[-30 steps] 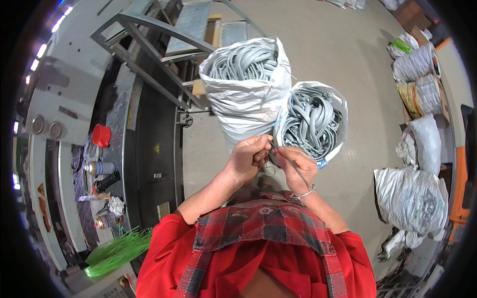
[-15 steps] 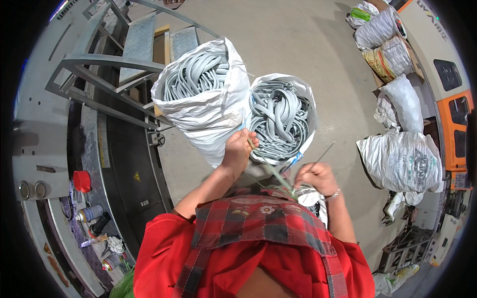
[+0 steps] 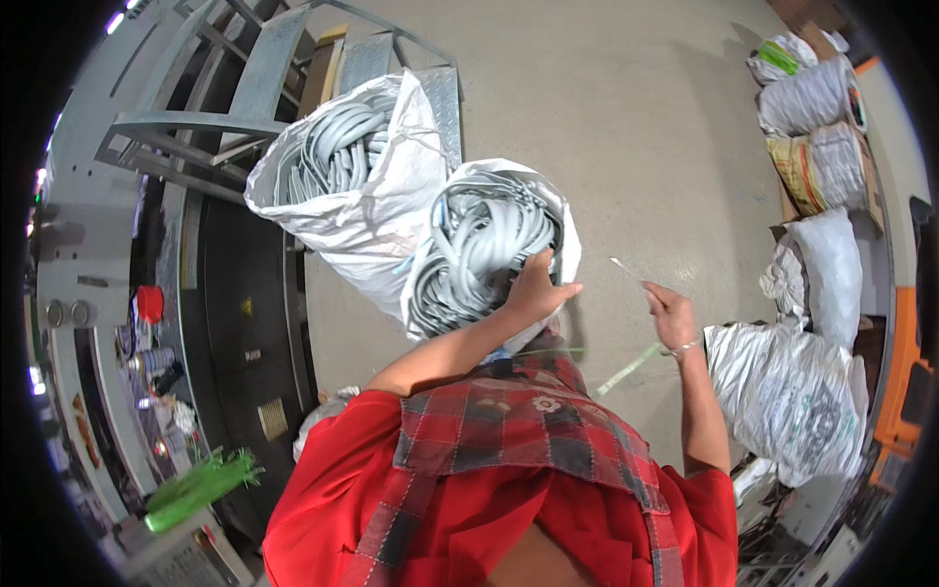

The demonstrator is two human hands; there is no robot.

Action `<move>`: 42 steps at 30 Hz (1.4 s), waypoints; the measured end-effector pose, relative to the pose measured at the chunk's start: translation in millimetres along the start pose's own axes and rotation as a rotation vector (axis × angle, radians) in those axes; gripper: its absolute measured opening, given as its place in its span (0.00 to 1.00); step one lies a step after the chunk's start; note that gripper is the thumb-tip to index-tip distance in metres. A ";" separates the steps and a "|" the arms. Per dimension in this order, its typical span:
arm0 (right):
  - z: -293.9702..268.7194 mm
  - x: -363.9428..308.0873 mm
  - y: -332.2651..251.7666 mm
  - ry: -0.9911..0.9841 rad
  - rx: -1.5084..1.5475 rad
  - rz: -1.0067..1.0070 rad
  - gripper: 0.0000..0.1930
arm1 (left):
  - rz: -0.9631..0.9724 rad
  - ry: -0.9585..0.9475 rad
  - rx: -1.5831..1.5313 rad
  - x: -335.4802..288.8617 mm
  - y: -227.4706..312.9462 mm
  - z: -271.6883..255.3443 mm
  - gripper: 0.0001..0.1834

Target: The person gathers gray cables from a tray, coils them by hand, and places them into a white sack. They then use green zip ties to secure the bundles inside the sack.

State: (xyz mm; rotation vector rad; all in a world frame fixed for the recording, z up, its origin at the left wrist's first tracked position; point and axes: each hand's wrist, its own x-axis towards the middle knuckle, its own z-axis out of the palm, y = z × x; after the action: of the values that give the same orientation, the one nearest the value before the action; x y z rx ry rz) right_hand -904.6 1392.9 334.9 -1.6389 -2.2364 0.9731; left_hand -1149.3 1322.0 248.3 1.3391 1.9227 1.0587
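My left hand (image 3: 536, 292) reaches over the right-hand edge of the nearer white woven sack (image 3: 570, 240). Its thumb sticks out to the right and its fingers are spread by the rim; I see nothing held in it. Coiled grey flexible strips (image 3: 489, 245) fill this sack. Off to the right, above the floor, my right hand (image 3: 671, 315) is closed on a thin, pale, needle-like rod (image 3: 628, 271), its tip pointing up and left. A pale green strap (image 3: 629, 370) runs from near the right wrist down toward my apron.
A second white sack (image 3: 391, 230) of grey strips leans against metal steps (image 3: 264, 73) at the left. Several stuffed sacks (image 3: 787, 391) line the right side. A bundle of green strands (image 3: 201, 489) lies at lower left, below spray cans and a red lid (image 3: 150, 303).
My left hand has let go of the green strap and moved right, onto the nearer sack's edge. My right hand has swung right and up with the rod. The view has shifted.
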 end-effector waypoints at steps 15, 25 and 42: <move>120.3 100.7 39.9 -0.387 0.653 -0.084 0.07 | -0.539 -0.113 -0.278 14.8 57.6 40.6 0.14; 72.3 96.6 9.6 -0.137 0.305 -0.489 0.12 | 0.073 0.296 -0.065 27.8 50.9 21.6 0.16; 14.7 115.8 -174.9 0.152 0.358 -0.579 0.07 | -0.188 0.353 0.096 67.1 -70.8 -147.9 0.16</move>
State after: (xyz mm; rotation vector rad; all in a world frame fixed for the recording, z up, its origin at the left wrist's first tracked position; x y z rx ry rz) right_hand -1089.7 1463.1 406.0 -0.8155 -2.0892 0.9675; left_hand -1325.5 1329.5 265.9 1.0449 2.3311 1.1807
